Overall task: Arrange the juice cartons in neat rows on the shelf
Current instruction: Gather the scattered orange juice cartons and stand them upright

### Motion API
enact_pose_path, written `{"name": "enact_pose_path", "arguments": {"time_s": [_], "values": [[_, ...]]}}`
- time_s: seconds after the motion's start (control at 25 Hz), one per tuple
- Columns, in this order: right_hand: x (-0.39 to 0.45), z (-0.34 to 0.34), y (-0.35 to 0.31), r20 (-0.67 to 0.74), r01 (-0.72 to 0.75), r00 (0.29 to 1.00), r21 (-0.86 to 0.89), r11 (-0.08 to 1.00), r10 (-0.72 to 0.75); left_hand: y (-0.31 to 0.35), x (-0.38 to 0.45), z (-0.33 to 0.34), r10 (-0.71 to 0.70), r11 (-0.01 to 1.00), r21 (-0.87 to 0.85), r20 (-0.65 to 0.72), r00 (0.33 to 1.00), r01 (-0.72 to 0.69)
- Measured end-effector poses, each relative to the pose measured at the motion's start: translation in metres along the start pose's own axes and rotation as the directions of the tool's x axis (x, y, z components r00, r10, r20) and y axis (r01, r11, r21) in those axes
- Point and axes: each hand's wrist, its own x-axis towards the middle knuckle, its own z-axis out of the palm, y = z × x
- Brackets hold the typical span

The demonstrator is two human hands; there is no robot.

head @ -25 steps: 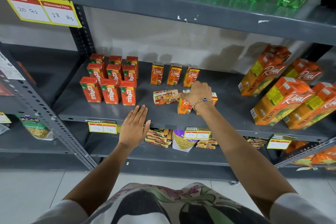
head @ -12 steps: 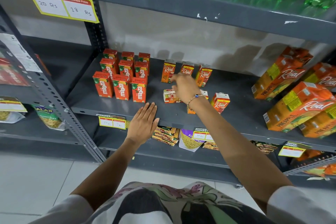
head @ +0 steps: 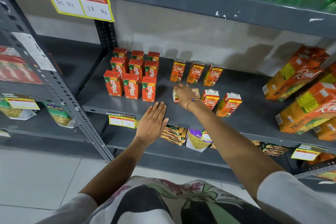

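We are standing at a grey shelf (head: 245, 114) and reaching in with both arms. Far right on it, big pineapple cartons (head: 294, 74) are lying tilted in a loose pile. At the left, nine Maaza cartons (head: 131, 76) are standing upright in three tidy rows of three. Right of them, three small Real cartons (head: 195, 74) are standing in a far row, and two more Real cartons (head: 220, 102) are standing nearer, the right one leaning a little.

Our left hand (head: 151, 123) is lying flat on the near edge of the shelf, fingers together, holding nothing. Our right hand (head: 184, 94), a bead bracelet (head: 190, 103) on its wrist, is curling down over a fallen carton (head: 175, 95) lying on its side just left of the near pair; we cannot tell whether the fingers are actually gripping it. A yellow price sign (head: 80, 0) is hanging from the upper shelf, reading 20 Rs and 18 Rs.
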Motion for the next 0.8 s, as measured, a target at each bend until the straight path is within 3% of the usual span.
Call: {"name": "enact_pose_path", "arguments": {"time_s": [0.12, 0.24, 0.4, 0.64, 0.8], "values": [[-0.015, -0.010, -0.009, -0.246, -0.053, 0.963, 0.209, 0.976, 0.105, -0.007, -0.002, 0.001, -0.015, 1.000, -0.015, -0.008, 1.000, 0.014], [-0.039, -0.014, -0.023, -0.508, -0.072, 0.790, 0.478, 0.875, 0.343, -0.011, -0.003, 0.003, -0.010, 1.000, -0.009, -0.008, 1.000, 0.010], [-0.055, 0.000, -0.039, -0.552, -0.156, 0.633, 0.596, 0.788, 0.543, -0.013, -0.003, 0.005, -0.003, 1.000, -0.007, -0.001, 1.000, 0.003], [-0.057, 0.012, -0.041, -0.481, -0.213, 0.609, 0.666, 0.714, 0.631, -0.014, -0.004, 0.003, 0.011, 0.999, -0.032, -0.017, 1.000, -0.011], [-0.062, -0.003, -0.039, -0.435, -0.287, 0.724, 0.516, 0.807, 0.535, -0.015, -0.004, 0.004, 0.022, 1.000, -0.012, -0.021, 1.000, -0.022]]}}
